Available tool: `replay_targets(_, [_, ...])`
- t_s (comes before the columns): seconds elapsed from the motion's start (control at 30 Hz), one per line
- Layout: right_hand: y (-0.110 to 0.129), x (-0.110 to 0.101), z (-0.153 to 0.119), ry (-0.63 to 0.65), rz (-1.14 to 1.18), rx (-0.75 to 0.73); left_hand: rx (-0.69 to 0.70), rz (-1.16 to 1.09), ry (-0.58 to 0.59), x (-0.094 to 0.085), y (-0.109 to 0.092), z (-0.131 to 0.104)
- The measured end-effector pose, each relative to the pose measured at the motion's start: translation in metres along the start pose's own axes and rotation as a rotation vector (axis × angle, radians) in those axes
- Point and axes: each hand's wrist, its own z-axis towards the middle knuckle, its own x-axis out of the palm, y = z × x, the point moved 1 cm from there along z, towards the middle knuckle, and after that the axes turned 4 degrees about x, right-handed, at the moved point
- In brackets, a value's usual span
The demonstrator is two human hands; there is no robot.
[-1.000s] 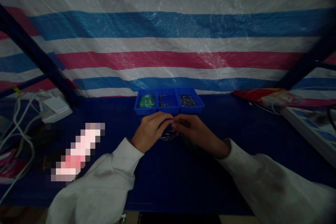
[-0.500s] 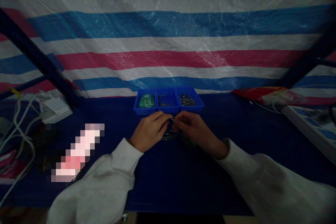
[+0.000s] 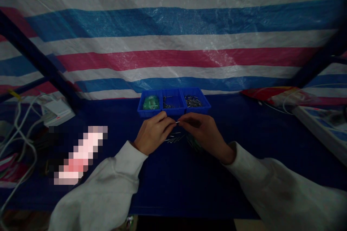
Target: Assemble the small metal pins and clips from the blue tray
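A thin shiny metal pin (image 3: pixel 177 122) spans the small gap between my two hands. My left hand (image 3: pixel 154 132) pinches its left end between thumb and fingertips. At the other end, the fingers of my right hand (image 3: pixel 202 130) are closed on it. Below them, several similar loose metal pins (image 3: pixel 175 137) lie on the blue table. Something dark green (image 3: pixel 194 143), partly hidden, sits under my right hand. Just beyond my hands stands a blue tray (image 3: pixel 173 112) with three compartments: a green bag (image 3: pixel 151 103) at left, a few pins in the middle, a heap of metal pieces (image 3: pixel 193 101) at right.
White cables (image 3: pixel 18 130) and a white box (image 3: pixel 58 112) lie at the left, near a blurred-out pinkish object (image 3: pixel 81 155). On the right are a red packet (image 3: pixel 267 95) and a pale box (image 3: pixel 322 130). A striped sheet (image 3: pixel 173 21) hangs behind the table.
My fingertips have shifted slightly, and the pin between them now lies nearly level instead of slanting. My right-hand fingers look straighter. The tray and loose pins stay put.
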Motion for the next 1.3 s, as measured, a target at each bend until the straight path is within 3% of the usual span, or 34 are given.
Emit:
replay_targets(0.63, [0.002, 0.000, -0.001, -0.096, -0.061, -0.055, -0.105, -0.184, 0.011, 0.001, -0.004, 0.001])
replay_targets(0.93, [0.002, 0.004, -0.003, 0.086, -0.077, -0.036, -0.192, -0.379, -0.107, -0.002, -0.006, 0.006])
replay_targets(1.3, [-0.007, 0.004, 0.002, 0.108, -0.075, -0.022, -0.202, -0.522, -0.101, 0.000, -0.006, 0.005])
